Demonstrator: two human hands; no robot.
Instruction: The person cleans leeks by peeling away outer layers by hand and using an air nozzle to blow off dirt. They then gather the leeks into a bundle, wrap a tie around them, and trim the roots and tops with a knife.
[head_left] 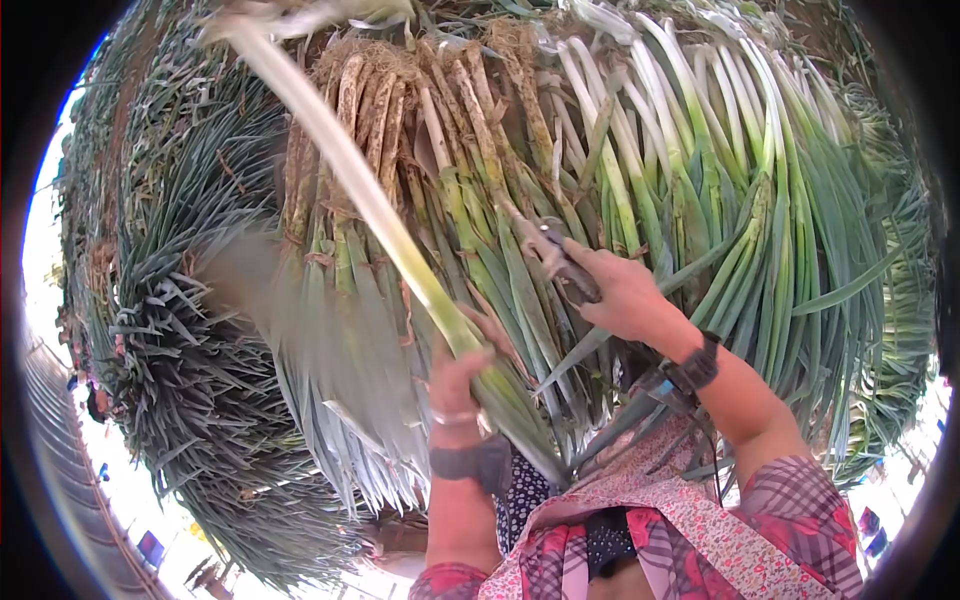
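Note:
My left hand [462,382] is wrapped round the green lower part of a long Welsh onion [345,170]. Its peeled white shaft slants up to the far left, its leaves toward my lap, and its root end is blurred. My right hand [630,298] is closed on a brownish strip [545,250] like a stripped outer leaf, with something dark at the fingertips; I cannot tell what that dark part is. Below the hands lie soil-covered Welsh onions [375,105] with brown roots. Peeled Welsh onions [690,110] with clean white shafts lie to the right.
Thick heaps of green leaves [200,370] rise at the left. Another bank of leaves [895,290] stands at the far right. A blurred grey-green shape [250,285] crosses the left side. A patterned apron [560,510] covers my lap.

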